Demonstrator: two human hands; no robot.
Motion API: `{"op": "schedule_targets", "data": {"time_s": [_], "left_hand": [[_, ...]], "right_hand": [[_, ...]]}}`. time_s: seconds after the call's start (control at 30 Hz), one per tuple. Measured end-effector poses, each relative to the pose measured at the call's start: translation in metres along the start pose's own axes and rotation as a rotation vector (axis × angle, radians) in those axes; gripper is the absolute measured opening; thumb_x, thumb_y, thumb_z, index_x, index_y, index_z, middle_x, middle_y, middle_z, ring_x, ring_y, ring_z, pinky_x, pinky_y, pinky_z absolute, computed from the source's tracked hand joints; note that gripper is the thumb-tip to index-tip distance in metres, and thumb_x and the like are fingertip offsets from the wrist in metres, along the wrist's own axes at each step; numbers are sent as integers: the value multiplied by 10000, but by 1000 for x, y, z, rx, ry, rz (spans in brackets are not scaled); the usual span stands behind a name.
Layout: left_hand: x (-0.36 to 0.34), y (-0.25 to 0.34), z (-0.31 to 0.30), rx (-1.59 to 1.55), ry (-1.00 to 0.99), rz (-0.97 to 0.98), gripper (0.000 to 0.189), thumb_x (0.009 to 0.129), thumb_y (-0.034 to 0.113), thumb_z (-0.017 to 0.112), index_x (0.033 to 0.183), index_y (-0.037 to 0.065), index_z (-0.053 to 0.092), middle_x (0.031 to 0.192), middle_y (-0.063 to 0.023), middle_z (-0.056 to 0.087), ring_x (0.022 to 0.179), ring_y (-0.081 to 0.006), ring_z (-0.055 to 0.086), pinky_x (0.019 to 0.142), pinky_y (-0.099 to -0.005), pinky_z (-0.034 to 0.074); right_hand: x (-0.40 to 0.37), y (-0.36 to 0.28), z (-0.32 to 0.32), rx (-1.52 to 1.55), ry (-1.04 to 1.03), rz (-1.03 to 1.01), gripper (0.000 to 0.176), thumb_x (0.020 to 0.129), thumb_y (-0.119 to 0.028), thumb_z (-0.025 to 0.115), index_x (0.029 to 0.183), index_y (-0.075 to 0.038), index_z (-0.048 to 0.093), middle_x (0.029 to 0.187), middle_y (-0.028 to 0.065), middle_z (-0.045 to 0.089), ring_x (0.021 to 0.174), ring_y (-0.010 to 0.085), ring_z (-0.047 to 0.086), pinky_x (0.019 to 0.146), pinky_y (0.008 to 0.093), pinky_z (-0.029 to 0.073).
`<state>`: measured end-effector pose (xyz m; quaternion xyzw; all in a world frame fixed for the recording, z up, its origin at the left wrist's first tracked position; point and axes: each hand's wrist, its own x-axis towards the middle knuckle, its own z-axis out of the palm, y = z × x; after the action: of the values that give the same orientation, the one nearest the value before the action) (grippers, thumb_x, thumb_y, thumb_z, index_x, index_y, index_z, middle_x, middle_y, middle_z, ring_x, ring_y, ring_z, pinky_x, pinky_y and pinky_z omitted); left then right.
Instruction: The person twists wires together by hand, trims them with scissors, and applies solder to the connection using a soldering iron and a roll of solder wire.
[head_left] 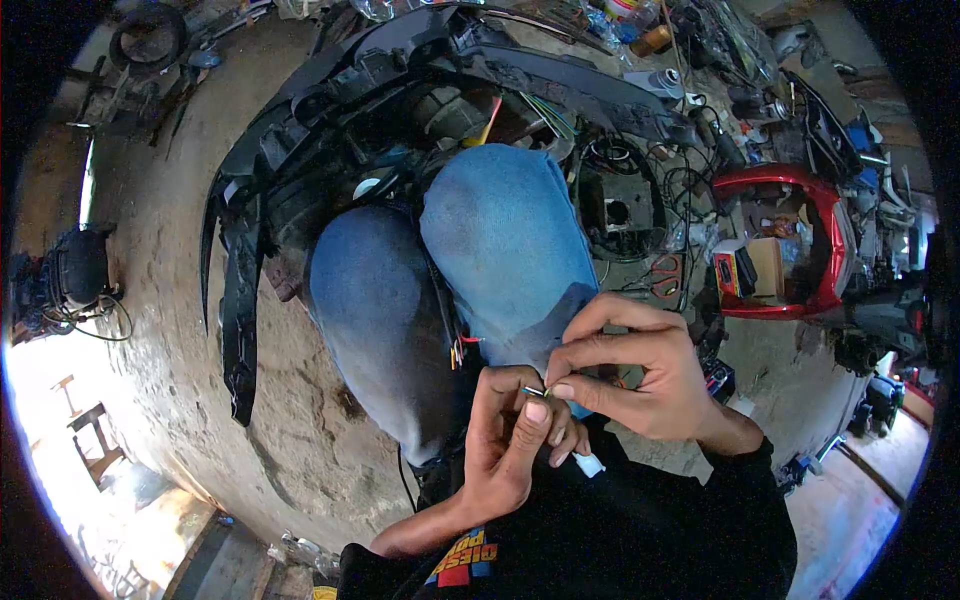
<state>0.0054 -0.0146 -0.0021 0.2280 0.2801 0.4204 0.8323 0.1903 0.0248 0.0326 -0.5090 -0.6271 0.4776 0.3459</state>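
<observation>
Fine finger work above a cluttered workshop floor.
A black plastic body panel arches from nine o'clock over twelve to two, above two denim-covered knees. Just before three o'clock, a red panel frames a cardboard box, whose contents I cannot tell; a narrow red-and-yellow box stands on its nine o'clock side. The right hand, at four, has thumb and forefinger tips close together; what lies between them is too small to tell. The left hand, near six, pinches a small dark piece between thumb and forefinger, at five o'clock from centre, just beside the right fingertips. A white connector hangs near the left fingers, also towards five.
</observation>
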Motion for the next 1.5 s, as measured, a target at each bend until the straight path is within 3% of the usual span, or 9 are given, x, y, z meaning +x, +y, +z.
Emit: {"op": "schedule_targets", "data": {"time_s": [0.17,0.4,0.5,0.8,0.9,1.03,1.17,1.2,1.5], "left_hand": [[1,2,2,2,14,3,174,1080,181,395,1162,33,356,794,-70,460,632,-117,450,720,-404,542],[7,5,5,109,70,38,180,1071,200,433,1112,28,399,801,-53,462,695,-125,462,681,-317,449],[9,5,10,149,140,32,216,1053,248,483,1076,39,437,791,-28,456,649,-107,425,607,-275,381],[7,3,19,-32,248,-10,212,1011,269,495,1069,69,453,773,-10,449,622,-93,399,560,-253,338],[2,19,32,438,461,-55,213,993,264,440,1052,61,465,822,-39,463,675,-125,429,575,-247,355],[-36,-2,-15,937,436,15,414,1016,339,307,1086,-3,531,1132,-251,558,936,-290,582,733,-353,492],[-22,6,18,566,571,16,358,978,379,516,1090,62,393,863,-83,496,655,-130,516,534,-281,424],[-21,12,15,515,441,-27,365,976,386,521,1088,63,391,846,-78,505,644,-127,521,516,-278,424],[-18,6,2,703,318,-24,508,917,496,645,1044,73,395,752,-37,481,607,-97,486,518,-251,408]], "right_hand": [[-1,-4,6,15,54,19,149,817,-46,770,960,-9,752,923,87,650,825,182,658,711,296,517],[1,-10,8,96,115,173,133,825,-52,765,942,5,740,934,98,652,825,194,665,717,306,524],[2,0,10,-2,161,1,133,825,-56,766,939,6,739,930,101,656,812,194,664,709,304,523],[-3,-2,15,-23,286,-4,126,814,-48,772,929,-9,738,926,100,658,841,216,655,742,313,512],[-8,-5,19,11,264,-86,125,829,-60,759,942,-23,722,953,96,633,870,240,637,759,332,507],[-18,8,32,41,317,-273,205,818,-113,795,984,-13,731,1022,125,596,877,238,623,729,333,499],[-34,14,44,76,380,-315,208,835,-101,775,1029,-45,728,1006,82,605,868,235,622,731,354,487],[-39,18,49,84,405,-324,204,838,-95,770,1033,-49,729,1002,73,607,865,231,622,729,359,485],[-59,34,51,84,562,-314,238,814,-128,774,1051,-113,753,1002,58,609,835,218,620,717,371,464]]}}
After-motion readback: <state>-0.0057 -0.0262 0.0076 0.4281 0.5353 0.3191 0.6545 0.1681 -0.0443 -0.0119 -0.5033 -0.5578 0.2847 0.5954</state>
